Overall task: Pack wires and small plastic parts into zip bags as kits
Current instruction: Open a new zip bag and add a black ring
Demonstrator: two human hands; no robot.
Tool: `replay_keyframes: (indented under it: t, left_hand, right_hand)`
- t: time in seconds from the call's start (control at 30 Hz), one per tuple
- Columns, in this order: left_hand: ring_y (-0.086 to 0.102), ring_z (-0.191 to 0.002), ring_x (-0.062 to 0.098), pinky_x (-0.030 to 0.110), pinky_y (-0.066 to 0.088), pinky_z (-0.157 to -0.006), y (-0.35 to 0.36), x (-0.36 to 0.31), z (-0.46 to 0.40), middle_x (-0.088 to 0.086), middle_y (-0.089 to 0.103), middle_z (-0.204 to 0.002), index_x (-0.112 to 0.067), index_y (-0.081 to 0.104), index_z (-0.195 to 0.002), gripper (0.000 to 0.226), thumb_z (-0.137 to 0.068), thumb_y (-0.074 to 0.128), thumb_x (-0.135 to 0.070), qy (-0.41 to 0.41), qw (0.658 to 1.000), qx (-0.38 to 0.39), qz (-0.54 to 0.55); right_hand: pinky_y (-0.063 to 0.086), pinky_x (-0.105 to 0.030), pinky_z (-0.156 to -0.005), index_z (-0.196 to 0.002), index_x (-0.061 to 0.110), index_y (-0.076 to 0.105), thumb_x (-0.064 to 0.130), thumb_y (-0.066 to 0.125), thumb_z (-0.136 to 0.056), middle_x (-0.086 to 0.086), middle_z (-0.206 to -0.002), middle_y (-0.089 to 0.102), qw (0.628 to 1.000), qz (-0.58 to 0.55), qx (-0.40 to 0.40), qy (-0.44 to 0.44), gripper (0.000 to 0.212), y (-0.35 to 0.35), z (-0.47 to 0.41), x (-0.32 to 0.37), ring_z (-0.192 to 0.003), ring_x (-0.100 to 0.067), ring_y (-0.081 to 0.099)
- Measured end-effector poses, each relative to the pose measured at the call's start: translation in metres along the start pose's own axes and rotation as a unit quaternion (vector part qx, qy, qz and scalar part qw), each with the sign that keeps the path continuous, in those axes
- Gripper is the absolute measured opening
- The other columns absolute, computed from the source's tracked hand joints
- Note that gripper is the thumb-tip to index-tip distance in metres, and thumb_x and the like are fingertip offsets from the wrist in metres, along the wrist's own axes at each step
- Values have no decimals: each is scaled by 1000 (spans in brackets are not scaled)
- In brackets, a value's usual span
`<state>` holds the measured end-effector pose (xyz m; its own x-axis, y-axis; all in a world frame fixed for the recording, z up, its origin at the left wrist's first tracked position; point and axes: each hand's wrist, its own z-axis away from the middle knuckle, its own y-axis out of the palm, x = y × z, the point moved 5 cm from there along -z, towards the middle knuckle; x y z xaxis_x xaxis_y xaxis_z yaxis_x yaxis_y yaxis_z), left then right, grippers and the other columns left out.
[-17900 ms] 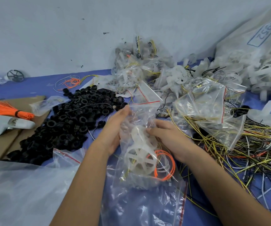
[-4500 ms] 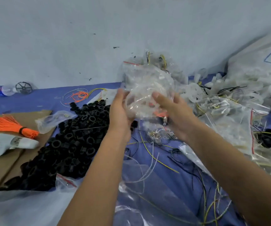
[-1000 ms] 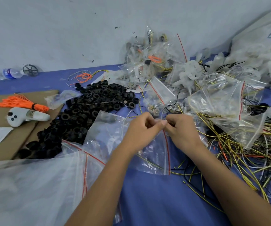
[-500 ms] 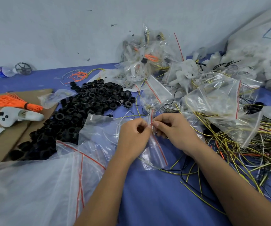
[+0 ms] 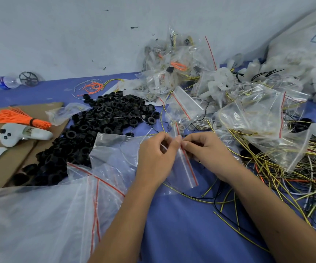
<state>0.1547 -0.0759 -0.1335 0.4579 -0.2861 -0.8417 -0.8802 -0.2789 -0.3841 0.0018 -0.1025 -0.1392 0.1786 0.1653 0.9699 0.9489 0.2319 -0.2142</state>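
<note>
2 hands (image 5: 181, 154) pinch a thin clear zip bag (image 5: 183, 171).

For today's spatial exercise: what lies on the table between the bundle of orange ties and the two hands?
In the head view, the pile of black plastic rings lies between the orange ties and the hands, left hand, right hand.

Small clear red-striped zip bag (image 5: 183, 168) held upright above blue table.

2 hands (image 5: 154, 158), 1 bottle (image 5: 6, 82).
</note>
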Motion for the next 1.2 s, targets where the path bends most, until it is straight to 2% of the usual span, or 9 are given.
replay_keyframes:
  t: [0.2,0.33,0.5,0.67,0.77,0.83,0.97,1.07,1.2]
  left_hand:
    - [59,-65,11,21,43,-58,1,-9,5,-12,63,-78,-27,58,-80,45,-72,70,-70,40,996,43,-64]
    - [58,-67,12,28,46,-58,4,-8,5,-12,60,-75,-27,59,-83,44,-71,70,-67,44,994,74,-61]
    - [59,-68,13,32,48,-60,6,-4,3,-7,64,-76,-24,63,-86,28,-74,67,-49,34,994,93,-49]
    - [49,-55,5,22,42,-56,2,1,1,-9,60,-62,-18,62,-71,13,-79,63,-28,-21,997,68,13]
    - [45,-59,10,29,40,-59,-1,4,-2,-3,53,-60,-9,57,-66,18,-83,65,-10,-36,997,61,23]
    - [45,-59,12,29,39,-58,-3,5,-2,6,55,-61,-5,56,-67,18,-83,63,-6,-45,997,50,28]
    - [39,-54,7,20,35,-52,-14,3,-3,-7,45,-53,-7,51,-62,17,-75,55,-17,-46,998,-24,47]
    - [37,-52,6,20,35,-51,-15,2,-3,-6,45,-51,-7,49,-60,19,-75,59,-15,-27,998,-47,35]
    - [35,-52,7,27,33,-51,-6,-3,0,-7,41,-51,-12,44,-57,25,-76,60,-19,-2,999,-22,23]
  right_hand:
    - [34,-18,-51,-83,4,74,0,59,-97,-13,-66,54,995,-93,22,20,20,1,2,0,-55,-14,40]
    - [40,-20,-54,-86,6,79,2,67,-93,-19,-78,68,991,-121,35,34,15,2,4,1,-68,-26,48]
    - [40,-23,-57,-83,9,79,4,68,-93,-15,-75,69,992,-118,24,43,16,2,5,1,-68,-21,54]
    - [37,-15,-48,-84,1,71,3,64,-94,-2,-64,64,997,-60,7,44,12,2,5,5,-56,-9,52]
    - [38,-15,-49,-75,8,68,1,63,-89,2,-59,61,999,-22,-20,41,17,2,6,7,-54,-7,50]
    - [38,-20,-52,-68,11,66,2,63,-82,2,-56,58,995,66,-69,24,17,-5,6,10,-53,-8,47]
    - [41,-26,-54,-63,14,61,13,67,-75,2,-57,59,938,286,-196,0,14,-19,11,16,-55,-12,51]
    - [50,-34,-68,-78,14,64,6,70,-76,2,-77,63,903,341,-227,-128,10,-15,17,37,-72,-20,59]
    - [44,-23,-80,-91,10,67,1,69,-85,2,-90,63,862,338,-138,-351,11,9,27,64,-86,-18,55]
